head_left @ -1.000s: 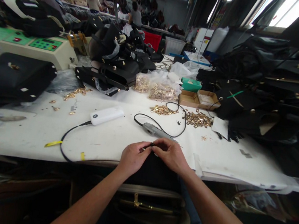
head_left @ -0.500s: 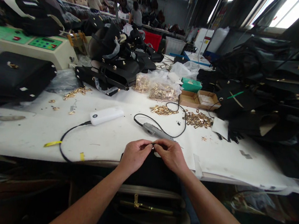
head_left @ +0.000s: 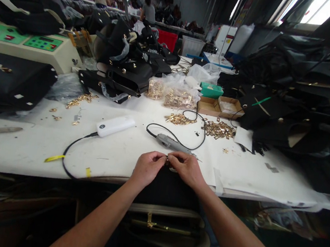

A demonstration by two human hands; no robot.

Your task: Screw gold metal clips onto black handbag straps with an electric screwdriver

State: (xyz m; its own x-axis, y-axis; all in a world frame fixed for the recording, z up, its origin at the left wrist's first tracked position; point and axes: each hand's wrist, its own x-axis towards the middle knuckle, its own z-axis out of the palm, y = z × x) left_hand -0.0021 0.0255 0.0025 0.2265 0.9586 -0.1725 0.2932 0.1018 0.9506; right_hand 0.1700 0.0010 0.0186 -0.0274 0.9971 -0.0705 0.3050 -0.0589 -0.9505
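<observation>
My left hand (head_left: 147, 167) and my right hand (head_left: 184, 167) meet at the front edge of the white table (head_left: 118, 154). Both pinch a small metal part (head_left: 166, 159) on the top edge of a black bag (head_left: 166, 184) that hangs over the table's edge onto my lap. The fingers of both hands are closed on it. Just behind my hands lies a grey corded hand tool (head_left: 170, 143). A white power bank (head_left: 115, 125) with a black cable lies to the left.
Heaps of gold metal fittings (head_left: 219, 130) and bags of them (head_left: 180, 99) lie mid-table, beside two cardboard boxes (head_left: 218, 106). Black handbags (head_left: 123, 73) are piled behind and at the right (head_left: 301, 105). A beige machine (head_left: 41, 48) stands at the left. Other people work far behind.
My hands have stayed at the table's edge, with the fingers drawn closer together on the small part. The view has tipped slightly downward.
</observation>
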